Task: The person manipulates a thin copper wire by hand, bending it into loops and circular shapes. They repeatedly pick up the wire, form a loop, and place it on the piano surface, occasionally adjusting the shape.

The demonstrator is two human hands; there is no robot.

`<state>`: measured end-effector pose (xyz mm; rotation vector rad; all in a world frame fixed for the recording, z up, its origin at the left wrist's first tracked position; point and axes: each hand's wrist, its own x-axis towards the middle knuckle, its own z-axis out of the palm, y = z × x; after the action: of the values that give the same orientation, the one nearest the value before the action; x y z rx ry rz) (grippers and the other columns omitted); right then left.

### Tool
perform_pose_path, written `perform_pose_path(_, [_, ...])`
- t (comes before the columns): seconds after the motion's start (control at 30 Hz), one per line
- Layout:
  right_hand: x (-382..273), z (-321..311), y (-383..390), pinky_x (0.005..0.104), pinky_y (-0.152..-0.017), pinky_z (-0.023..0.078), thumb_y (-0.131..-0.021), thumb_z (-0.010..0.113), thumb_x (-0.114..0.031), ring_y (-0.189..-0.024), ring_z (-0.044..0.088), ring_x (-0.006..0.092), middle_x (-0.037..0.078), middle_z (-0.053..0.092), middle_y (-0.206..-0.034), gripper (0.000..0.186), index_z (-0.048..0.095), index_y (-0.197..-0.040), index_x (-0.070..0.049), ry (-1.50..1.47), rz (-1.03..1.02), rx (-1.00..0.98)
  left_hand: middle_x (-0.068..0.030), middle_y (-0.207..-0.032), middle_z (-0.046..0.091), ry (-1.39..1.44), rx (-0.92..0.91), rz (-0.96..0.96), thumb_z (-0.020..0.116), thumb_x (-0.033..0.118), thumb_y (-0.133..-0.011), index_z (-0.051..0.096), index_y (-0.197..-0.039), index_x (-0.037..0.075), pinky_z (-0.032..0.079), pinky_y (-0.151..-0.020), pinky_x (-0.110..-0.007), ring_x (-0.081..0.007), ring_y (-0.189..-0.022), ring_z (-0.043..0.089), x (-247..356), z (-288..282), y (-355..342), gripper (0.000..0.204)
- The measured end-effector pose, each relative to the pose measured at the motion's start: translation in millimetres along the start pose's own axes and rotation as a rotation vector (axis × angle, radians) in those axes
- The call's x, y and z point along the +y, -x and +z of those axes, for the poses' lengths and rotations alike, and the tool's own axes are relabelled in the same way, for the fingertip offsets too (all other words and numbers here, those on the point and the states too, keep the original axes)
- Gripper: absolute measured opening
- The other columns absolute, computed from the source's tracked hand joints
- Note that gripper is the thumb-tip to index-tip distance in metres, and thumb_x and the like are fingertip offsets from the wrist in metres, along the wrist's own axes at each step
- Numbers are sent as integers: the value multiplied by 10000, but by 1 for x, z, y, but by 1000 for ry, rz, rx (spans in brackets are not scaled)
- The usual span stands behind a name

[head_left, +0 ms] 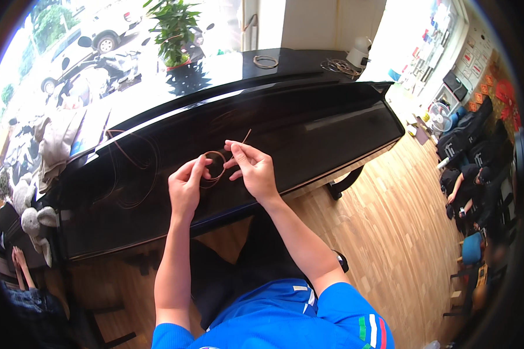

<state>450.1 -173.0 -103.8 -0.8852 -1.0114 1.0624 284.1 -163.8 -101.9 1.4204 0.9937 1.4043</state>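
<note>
Over a long glossy black table-like piece (332, 119), my left hand (185, 186) pinches a thin brown strand, wire or cane, bent into a small ring (224, 163). My right hand (255, 173) grips the same strand on the ring's right side, thumb against forefinger. A short straight end (247, 136) sticks up past the right fingertips. To the left, large loose loops (156, 174) of thin strand lie on the black surface; whether they join the ring I cannot tell.
On the back ledge are a coiled ring (265, 66), a tangled bundle of strands (342, 68), a white container (358, 52) and a potted plant (174, 35). Grey plush toy (38, 221) and cloth (58, 145) hang left. Another person's hands (19, 259) rest lower left; someone sits right (468, 183).
</note>
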Motion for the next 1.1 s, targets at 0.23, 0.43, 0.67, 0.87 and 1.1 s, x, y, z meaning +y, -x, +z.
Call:
perform_pose_path(0.23, [7,-9,-16,218,-432,467,-992,627,-216,-506,548,68,72,671,-792,260,636,-1137,0,-418,33,17,13,-666,504,298,3,-16,570,189,-1027,688,-1049,-33,461,-683,-237,-93,-679,555,-18,-16,4,253])
perform_pose_path(0.43, [-4,-16,-8,207,-390,443,-981,637,-159,-454,532,54,39,630,-734,207,675,-1107,2,-13,218,-214,22,-702,443,264,-21,66,518,223,-1053,648,-1055,-17,396,-645,-234,-93,-669,462,-22,-9,5,273])
perform_pose_path(0.67, [1,-23,-8,242,-568,569,-941,679,-112,-635,660,101,64,714,-851,168,739,-1060,-11,94,210,-452,15,-716,460,230,0,88,507,240,-1058,625,-1073,-13,389,-626,-230,-78,-662,442,-20,-8,7,280])
perform_pose_path(0.87, [3,-25,-11,270,-690,588,-951,663,-108,-786,685,126,71,720,-916,204,712,-1119,-3,95,165,-527,1,-689,503,256,-9,31,521,214,-1052,652,-1047,-13,420,-609,-235,-84,-635,494,-18,-7,6,262])
perform_pose_path(1.1, [3,-14,-4,274,-793,551,-945,682,-143,-830,658,99,48,695,-924,343,622,-1261,-26,95,-45,-508,5,-668,565,84,-1,25,596,175,-1013,693,-1034,-28,428,-558,-207,-66,-593,537,-16,-2,8,226])
